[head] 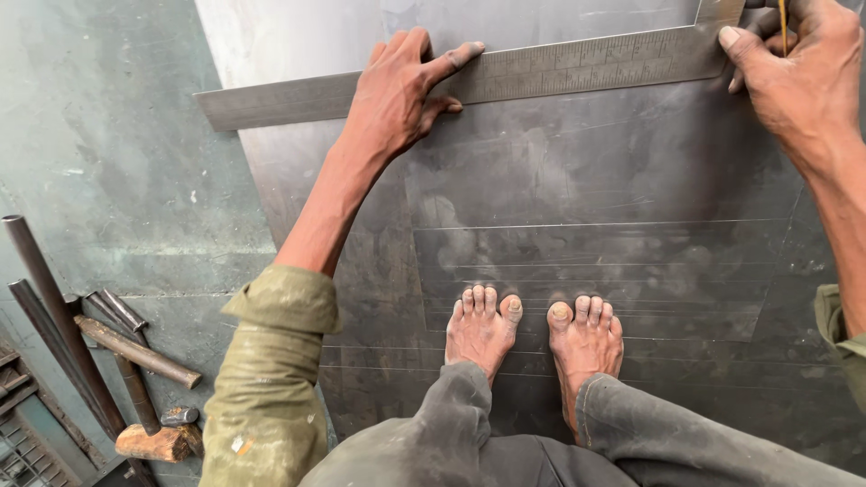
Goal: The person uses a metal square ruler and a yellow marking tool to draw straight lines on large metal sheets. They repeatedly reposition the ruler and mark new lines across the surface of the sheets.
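A long steel ruler (541, 68) is laid across a dark metal sheet (595, 198) on the floor, slightly tilted, its left end overhanging the sheet's edge. It is pressed flat by the left hand (397, 90), fingers spread over its upper edge and face. At the ruler's right end the right hand (798, 68) is pressed down with the thumb on the ruler, and a thin yellowish scriber (782, 25) is pinched in the fingers. Faint scribed lines are seen on the sheet. Two bare feet (532, 329) are planted on the sheet. Rods and a hammer (158, 424) are lying at lower left.
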